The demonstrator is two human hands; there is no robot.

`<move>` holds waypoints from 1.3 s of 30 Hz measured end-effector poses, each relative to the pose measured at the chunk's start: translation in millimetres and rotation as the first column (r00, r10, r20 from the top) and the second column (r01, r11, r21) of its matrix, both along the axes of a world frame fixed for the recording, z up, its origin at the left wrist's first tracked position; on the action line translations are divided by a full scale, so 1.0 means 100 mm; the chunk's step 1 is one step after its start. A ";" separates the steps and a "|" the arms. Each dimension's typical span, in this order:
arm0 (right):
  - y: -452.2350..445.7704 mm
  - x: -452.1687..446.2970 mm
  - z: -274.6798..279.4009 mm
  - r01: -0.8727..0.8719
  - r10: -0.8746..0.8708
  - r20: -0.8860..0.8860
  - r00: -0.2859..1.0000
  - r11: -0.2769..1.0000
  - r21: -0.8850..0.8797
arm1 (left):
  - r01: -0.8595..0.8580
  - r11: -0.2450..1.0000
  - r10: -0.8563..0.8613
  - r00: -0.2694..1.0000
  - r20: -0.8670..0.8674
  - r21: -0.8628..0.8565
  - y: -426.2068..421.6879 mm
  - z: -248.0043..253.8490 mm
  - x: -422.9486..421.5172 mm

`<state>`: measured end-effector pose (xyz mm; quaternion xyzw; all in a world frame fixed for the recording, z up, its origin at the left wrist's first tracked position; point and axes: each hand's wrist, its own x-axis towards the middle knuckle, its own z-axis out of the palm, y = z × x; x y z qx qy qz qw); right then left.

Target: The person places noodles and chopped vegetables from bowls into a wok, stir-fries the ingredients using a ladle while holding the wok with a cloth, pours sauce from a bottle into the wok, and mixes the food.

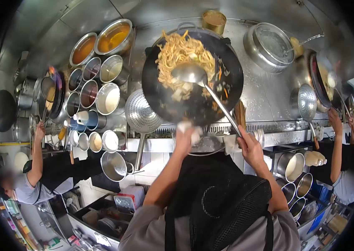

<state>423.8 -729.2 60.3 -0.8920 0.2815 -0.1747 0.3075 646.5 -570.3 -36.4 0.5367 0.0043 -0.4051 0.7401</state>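
A large dark wok [154,98] sits in front of me, with noodles [181,50] and bits of vegetable in it. My left hand [184,140] is closed on a white cloth [191,130] at the wok's near edge; the cloth is slightly blurred and hides the grip beneath. My right hand [250,146] is wrapped round the handle of a long metal ladle [221,104]. The ladle's bowl lies over the noodles near the wok's middle.
A perforated strainer [141,111] lies left of the wok, beside several metal pots of sauces [108,99]. Lidded steel pot [269,48] and a bamboo brush [239,113] are at right. Co-workers [39,175] [344,167] stand at other woks on both sides.
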 end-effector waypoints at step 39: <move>-0.97 0.66 -0.13 -0.238 0.084 -0.454 0.887 0.926 -0.294 | 0.064 0.994 -0.073 0.992 0.106 0.089 -0.64 -0.71 0.80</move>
